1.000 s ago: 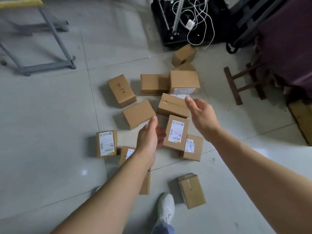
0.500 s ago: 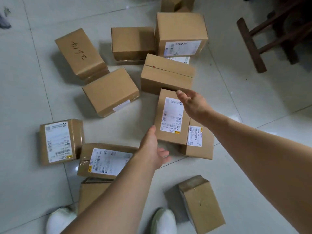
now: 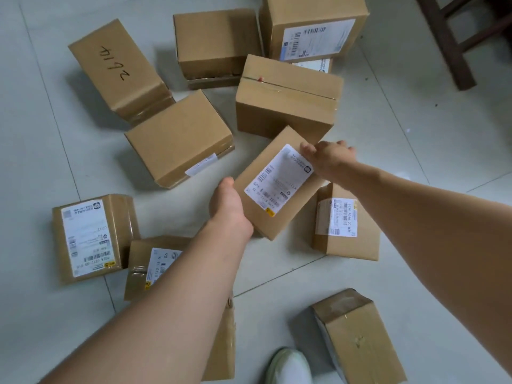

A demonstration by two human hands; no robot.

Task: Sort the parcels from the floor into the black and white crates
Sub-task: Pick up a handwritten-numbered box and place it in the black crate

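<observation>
The person is wearing a white shoe (image 3: 289, 365) with a pale green tinge, showing at the floor's (image 3: 415, 162) near edge. Both forearms, left hand (image 3: 228, 206) and right hand (image 3: 329, 159) are showing bare.

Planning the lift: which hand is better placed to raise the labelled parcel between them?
Left, probably: left hand grips the labelled parcel at its near edge; right hand only hooks the far corner.
</observation>
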